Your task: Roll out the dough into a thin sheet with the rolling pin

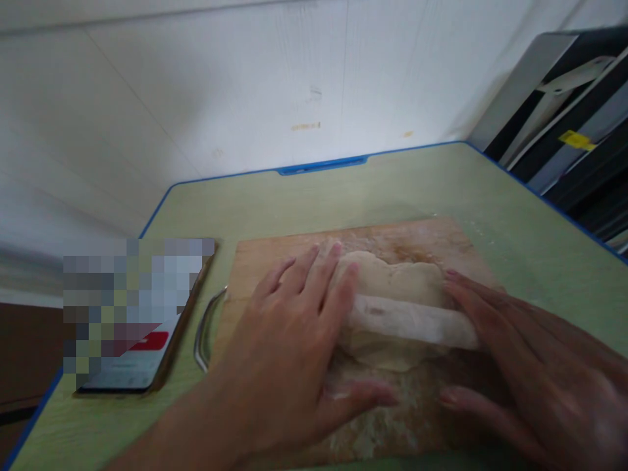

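Observation:
A pale, floury rolling pin [417, 320] lies across a flattened piece of dough [400, 278] on a wooden cutting board [377, 432]. My left hand [294, 327] rests over the pin's left end, fingers stretched forward and spread, thumb out to the side. On the opposite end lies my right hand [530, 353], its fingers long and straight and its thumb apart. Both palms cover the pin's ends, so those ends are hidden. The dough shows above and below the pin, with an uneven edge.
Left of the board, a phone [142, 347] with a partly blurred screen lies on the green, blue-edged table [314, 203]. A metal handle [203, 333] curves out from the board's left side. A white wall [245, 85] stands behind; dark folded items [579, 118] lean at the right.

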A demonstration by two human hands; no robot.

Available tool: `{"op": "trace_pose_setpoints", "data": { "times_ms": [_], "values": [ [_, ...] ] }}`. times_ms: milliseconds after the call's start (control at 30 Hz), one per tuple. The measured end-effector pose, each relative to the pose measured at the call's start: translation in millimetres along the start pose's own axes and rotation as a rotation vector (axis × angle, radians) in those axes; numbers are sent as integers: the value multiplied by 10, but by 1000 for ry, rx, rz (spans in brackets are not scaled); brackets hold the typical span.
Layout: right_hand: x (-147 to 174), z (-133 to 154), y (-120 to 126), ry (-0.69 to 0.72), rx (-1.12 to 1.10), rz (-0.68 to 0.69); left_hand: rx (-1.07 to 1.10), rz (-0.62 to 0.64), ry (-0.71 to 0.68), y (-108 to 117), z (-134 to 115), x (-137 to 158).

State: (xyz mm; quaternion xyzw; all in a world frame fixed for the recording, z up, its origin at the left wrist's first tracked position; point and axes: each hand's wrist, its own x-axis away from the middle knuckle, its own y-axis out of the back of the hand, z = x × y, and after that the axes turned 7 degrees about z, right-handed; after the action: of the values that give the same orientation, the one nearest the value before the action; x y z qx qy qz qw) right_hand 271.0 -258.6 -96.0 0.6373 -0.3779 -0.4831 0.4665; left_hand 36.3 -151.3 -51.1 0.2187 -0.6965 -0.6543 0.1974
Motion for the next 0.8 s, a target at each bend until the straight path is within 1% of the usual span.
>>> {"op": "trace_pose_setpoints", "data": {
  "times_ms": [200, 433, 567, 667, 733, 800],
  "values": [
    [137, 83, -22, -8, -61, 6, -116, -88, 2, -99, -128, 177],
    [221, 175, -22, 25, -85, -22, -238, -77, -38, -165, -210, 402],
    [220, 202, -23, 50, -26, -65, -265, -61, -25, -207, -264, 521],
    [212, 214, 1, 66, 43, -75, -259, -57, -23, -259, -300, 552],
    [212, 227, 22, 73, 79, -79, -256, -97, -12, -304, -319, 552],
    [217, 244, 36, 71, 101, -90, -259, -163, 3, -349, -338, 553]
  ]
}}
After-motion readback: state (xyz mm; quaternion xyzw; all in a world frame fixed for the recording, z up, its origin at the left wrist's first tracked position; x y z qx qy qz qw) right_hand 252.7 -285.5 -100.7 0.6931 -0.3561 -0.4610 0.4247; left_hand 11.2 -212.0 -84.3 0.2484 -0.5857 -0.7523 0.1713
